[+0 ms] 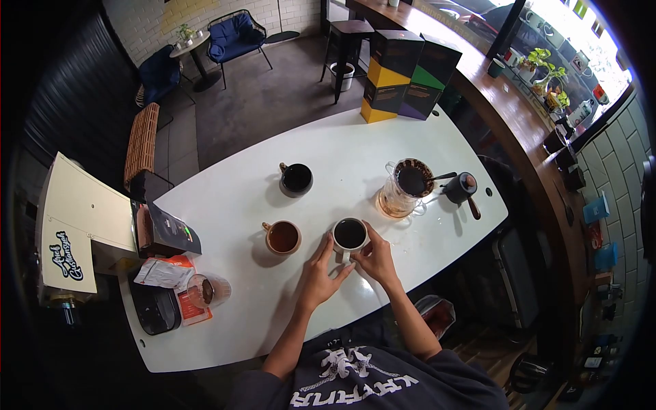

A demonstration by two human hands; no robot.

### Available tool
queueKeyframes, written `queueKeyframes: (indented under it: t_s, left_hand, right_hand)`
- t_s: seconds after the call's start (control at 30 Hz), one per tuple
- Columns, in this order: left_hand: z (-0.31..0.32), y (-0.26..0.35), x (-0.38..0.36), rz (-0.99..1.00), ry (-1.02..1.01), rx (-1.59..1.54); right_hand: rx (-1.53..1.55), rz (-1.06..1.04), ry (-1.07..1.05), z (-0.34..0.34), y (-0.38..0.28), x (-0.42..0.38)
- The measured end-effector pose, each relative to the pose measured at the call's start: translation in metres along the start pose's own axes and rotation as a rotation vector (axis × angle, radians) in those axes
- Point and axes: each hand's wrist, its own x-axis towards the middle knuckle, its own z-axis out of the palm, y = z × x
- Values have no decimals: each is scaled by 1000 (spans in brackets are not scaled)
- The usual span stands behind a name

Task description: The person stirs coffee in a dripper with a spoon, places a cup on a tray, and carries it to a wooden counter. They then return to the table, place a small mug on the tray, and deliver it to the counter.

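A white mug (349, 236) full of dark coffee stands at the near side of the white table, its handle pointing toward me. My left hand (320, 272) cups the left side of the mug, and my right hand (376, 257) wraps the right side, with fingers close to the handle. To the left is a brown-rimmed mug (283, 237) holding a reddish-brown drink. Farther back sits a dark mug (296, 180) with black liquid. Right of the held mug, a glass server (394, 201) carries a dripper with wet coffee grounds (414, 179) and a dark spoon.
A small dark pot with a wooden handle (466, 186) stands at the right. Tall coloured boxes (398, 76) are at the back. On the left lie foil pouches (166, 271), a clear cup (208, 291), a black scale (156, 309) and a dark box (167, 231).
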Motion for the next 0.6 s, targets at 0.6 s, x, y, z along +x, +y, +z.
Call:
queueKeyframes:
  t_s: [0.6]
  left_hand:
    - [-1,3,0,-22,-7,6]
  right_hand:
    - [10,2,-18,-1,0,0]
